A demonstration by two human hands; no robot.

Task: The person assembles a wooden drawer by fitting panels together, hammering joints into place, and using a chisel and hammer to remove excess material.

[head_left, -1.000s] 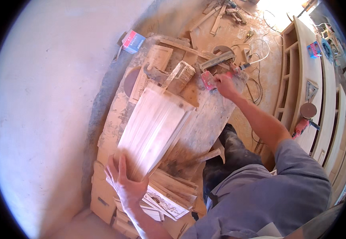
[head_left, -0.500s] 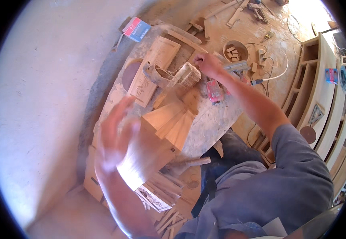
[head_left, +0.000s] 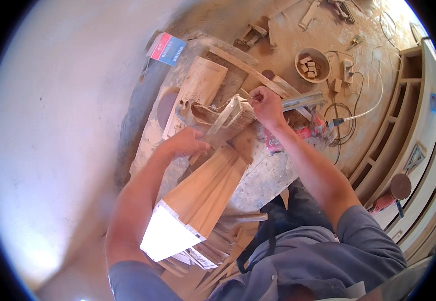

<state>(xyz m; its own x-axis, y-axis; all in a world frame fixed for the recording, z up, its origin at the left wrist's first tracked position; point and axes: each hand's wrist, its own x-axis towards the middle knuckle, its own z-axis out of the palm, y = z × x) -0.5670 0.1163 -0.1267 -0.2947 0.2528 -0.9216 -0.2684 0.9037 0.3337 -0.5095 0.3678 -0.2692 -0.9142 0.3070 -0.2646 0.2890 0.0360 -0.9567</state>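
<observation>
A hollowed, curved wooden piece (head_left: 198, 111), rough with dust, lies across the bench between my hands. Along its right part slants a narrow flat wooden strip (head_left: 221, 120). My left hand (head_left: 185, 142) is at the strip's lower end, its fingers bent inward; their grip is partly hidden. At the piece's right end is my right hand (head_left: 268, 106), fingers curled in a pinch; whatever they hold is too small to make out. Nearer me, a tapered stack of wooden boards (head_left: 210, 188) spreads out, its near end glaring white. Under my right forearm lies a red power tool (head_left: 303, 134).
Behind my left hand are a decorated wooden panel (head_left: 205, 78), a brown sanding disc (head_left: 166, 111) and a red-blue box (head_left: 167, 49) by the wall. A bowl of wood blocks (head_left: 312, 65), cables and a power strip (head_left: 347, 71) lie on the floor. A wooden frame (head_left: 403, 125) stands right.
My left hand has swung from over the boards, where it was spread and blurred, up to the strip's lower end. My right hand stays near the curved piece's right end.
</observation>
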